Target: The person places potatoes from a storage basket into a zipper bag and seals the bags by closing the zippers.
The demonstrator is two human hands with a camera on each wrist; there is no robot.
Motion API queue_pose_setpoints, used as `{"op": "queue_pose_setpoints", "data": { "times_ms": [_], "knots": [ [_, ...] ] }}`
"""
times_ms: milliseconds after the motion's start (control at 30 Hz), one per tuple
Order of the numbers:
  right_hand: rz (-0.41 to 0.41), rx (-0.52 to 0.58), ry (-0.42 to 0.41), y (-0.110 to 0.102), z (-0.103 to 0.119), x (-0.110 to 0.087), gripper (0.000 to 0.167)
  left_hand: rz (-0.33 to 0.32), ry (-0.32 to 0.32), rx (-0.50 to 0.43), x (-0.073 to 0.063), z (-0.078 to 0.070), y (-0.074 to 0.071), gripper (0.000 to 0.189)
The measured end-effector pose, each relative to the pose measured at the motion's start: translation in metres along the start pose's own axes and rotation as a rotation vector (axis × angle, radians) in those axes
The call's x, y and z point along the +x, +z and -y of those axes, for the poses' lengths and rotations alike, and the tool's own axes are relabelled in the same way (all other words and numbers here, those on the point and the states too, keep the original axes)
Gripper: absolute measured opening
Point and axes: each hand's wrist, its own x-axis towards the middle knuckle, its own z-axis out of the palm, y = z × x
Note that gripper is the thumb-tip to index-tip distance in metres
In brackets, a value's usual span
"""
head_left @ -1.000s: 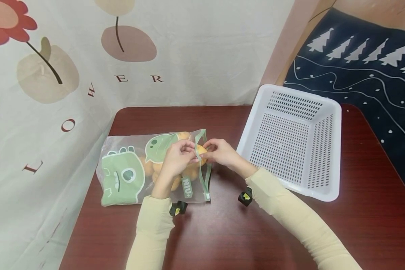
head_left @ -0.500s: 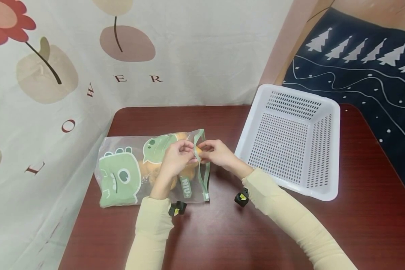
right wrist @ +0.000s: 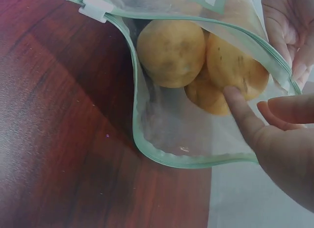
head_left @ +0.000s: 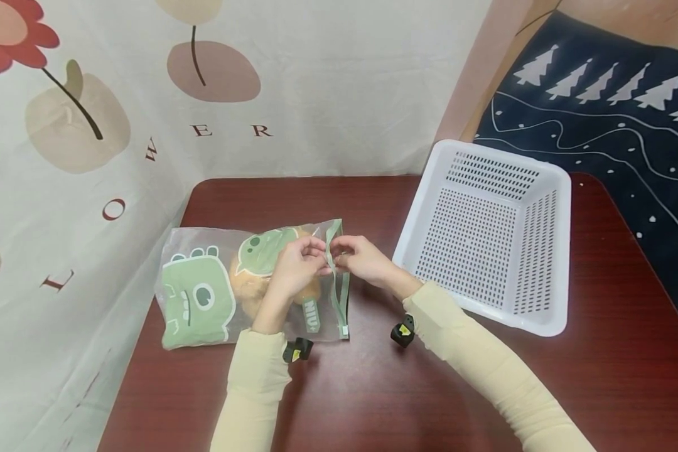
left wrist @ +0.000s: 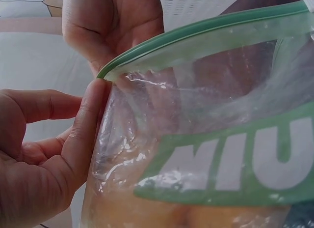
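A clear zip bag point(head_left: 198, 301) with green cartoon print lies on the table, its mouth facing right and held apart. Several yellow-brown potatoes point(right wrist: 171, 53) are inside, near the mouth. My left hand point(head_left: 296, 267) pinches the upper lip of the bag by its green zip strip point(left wrist: 206, 29). At the mouth, my right hand point(head_left: 367, 260) reaches in with its thumb; in the right wrist view the thumb tip touches one potato point(right wrist: 238, 66), and the fingers rest loosely bent beside the lip. A white slider point(right wrist: 95, 8) sits at the near end of the zip.
A white perforated plastic basket point(head_left: 567, 251) stands on the right of the dark red table point(head_left: 361, 402), just beyond the right forearm. A printed cloth point(head_left: 339, 88) hangs behind the table. Each wrist carries a small black device point(head_left: 403, 331).
The potato at the bag's mouth has gone inside, pushed left by the right hand. The right hand has shifted slightly left. The left hand keeps its hold on the lip.
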Motion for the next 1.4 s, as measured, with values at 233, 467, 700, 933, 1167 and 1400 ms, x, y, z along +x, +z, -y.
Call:
{"op": "queue_pose_setpoints", "data": {
  "times_ms": [233,467,700,933,1167,1400],
  "knots": [
    [0.031,-0.024,0.007,0.003,-0.007,0.0,0.027,0.007,-0.023,-0.005,0.0,0.005,0.001,0.018],
    [-0.061,0.073,0.119,-0.001,-0.011,0.002,0.028,-0.014,-0.055,-0.009,0.0,0.01,-0.003,0.019],
    [-0.102,0.037,0.139,-0.006,-0.014,-0.001,0.029,-0.029,-0.054,0.013,0.0,0.009,-0.006,0.02],
    [-0.1,0.009,0.145,-0.007,-0.017,-0.007,0.028,-0.043,-0.055,0.016,0.0,0.009,-0.005,0.019],
    [-0.071,0.031,0.091,-0.008,-0.026,-0.016,0.024,-0.062,-0.073,0.009,0.002,0.008,-0.008,0.018],
    [-0.08,0.044,0.196,-0.004,-0.024,-0.021,0.029,-0.08,-0.08,-0.004,0.007,0.006,-0.013,0.018]
  ]
}}
